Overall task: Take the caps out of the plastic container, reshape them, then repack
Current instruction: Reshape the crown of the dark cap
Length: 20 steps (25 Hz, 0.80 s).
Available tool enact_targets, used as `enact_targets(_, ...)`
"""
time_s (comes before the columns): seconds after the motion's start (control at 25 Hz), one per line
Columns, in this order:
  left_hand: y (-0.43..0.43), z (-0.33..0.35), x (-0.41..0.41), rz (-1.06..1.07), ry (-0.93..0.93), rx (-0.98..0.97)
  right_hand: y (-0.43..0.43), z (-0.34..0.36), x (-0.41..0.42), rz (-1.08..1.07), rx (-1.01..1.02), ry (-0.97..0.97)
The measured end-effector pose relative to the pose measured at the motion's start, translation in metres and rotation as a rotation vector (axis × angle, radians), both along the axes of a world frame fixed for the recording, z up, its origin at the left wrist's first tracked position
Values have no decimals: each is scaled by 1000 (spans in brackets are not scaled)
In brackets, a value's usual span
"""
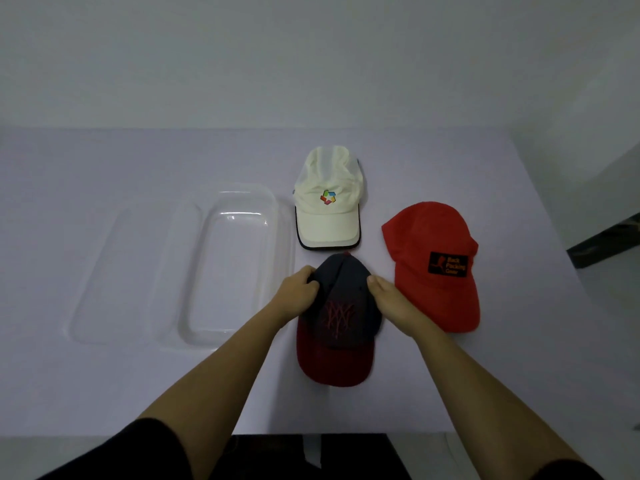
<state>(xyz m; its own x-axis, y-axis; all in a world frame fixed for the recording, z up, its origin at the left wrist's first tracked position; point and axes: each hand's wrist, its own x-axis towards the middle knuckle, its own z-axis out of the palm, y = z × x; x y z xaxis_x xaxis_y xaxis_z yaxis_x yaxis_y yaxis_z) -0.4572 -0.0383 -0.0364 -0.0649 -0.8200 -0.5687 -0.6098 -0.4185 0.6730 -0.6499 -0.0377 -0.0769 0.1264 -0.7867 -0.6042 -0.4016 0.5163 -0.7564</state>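
Reshaping the navy cap [343, 289], which lies just right of the plastic container [239, 192]: my left hand [300, 292] and right hand [388, 295] each grip 1 side of its crown, fingers curled. I judge that even outward pulls, with the brim flat, work best.

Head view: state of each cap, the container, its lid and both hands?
Clear plastic container: open, empty.
Clear flat lid: off, left of container.
White cap with multicoloured logo: out, on table.
Red cap with black patch: out, on table.
Navy cap with dark red brim: on table, crown gripped.
Left hand: grips navy crown's left side.
Right hand: grips its right side.
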Motion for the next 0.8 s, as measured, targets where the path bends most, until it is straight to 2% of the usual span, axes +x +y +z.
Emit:
enact_targets(0.08, -4, -2, -2, -46, -65, -47, -3, 2, 1, 10, -19, 75)
enact_targets(0.2, -12, 1, 0, -138, -266, -224, -1, 15, -1, 54, -156, 281)
enact_targets(0.28, -15, 4, 5, -110, -339, -296, 2, 22, -5, 33, -172, 362)
enact_targets(0.32, -17, 6, 6, -81, -317, -253, 4, 24, -6, 24, -109, 346)
enact_targets(0.44, -17, 8, 3, 59, -101, 31, 9, 22, 1, -104, 115, 105)
enact_targets(0.56, -13, 0, -6, 331, 160, 79, 5, 5, 10, -296, 109, -30)
enact_targets(0.64, -13, -5, -9, 379, 110, -4, -3, 4, 13, -320, 59, -20)
enact_targets(0.8, -17, -8, -3, 274, -135, -170, -15, 5, 5, -231, -12, 96)
